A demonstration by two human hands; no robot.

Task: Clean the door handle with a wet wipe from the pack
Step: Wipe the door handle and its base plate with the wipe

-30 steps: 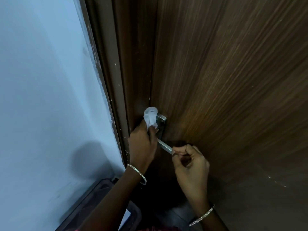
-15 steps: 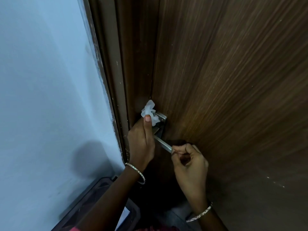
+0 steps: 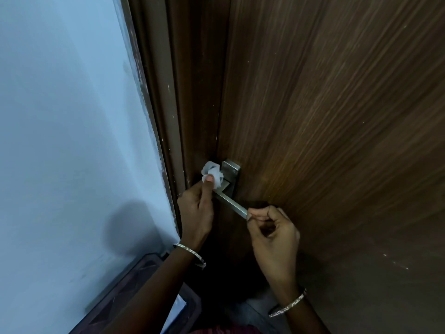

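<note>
Wet wipe [image 3: 213,173] has come off the face of the backplate [image 3: 232,168] since a second ago and now sits lower and to the left, bunched over the neck where the door handle [image 3: 232,204] bends out of the plate. Plate face is mostly bare now. Right hand [image 3: 272,232] has not shifted and is at the lever's free end as before. Handling, by judgement: the wipe is light, limp and damp. It folds rather than pushes, so it works best kept wadded with a fingertip pressing straight through it onto the metal. The handle is stiff, smooth steel, probably slick once wet, and likely to swing on its pivot if rubbed hard, so steadying it at the far tip makes sense. Left hand [image 3: 196,210] reaches up from below with the wrist extended, and its thumb [image 3: 209,182] lies on top of the wad, nail showing. The other fingers of that hand are behind the wipe and hidden, though they plainly hold it in a pinch. Right-hand fingers [image 3: 261,214] are curled, with thumb and forefinger nipping the lever end and the palm turned partly toward the camera. Both forearms rise from the bottom edge, close to the brown door [image 3: 337,116], with a bangle [image 3: 192,254] on the left wrist. Pack not in view.
</note>
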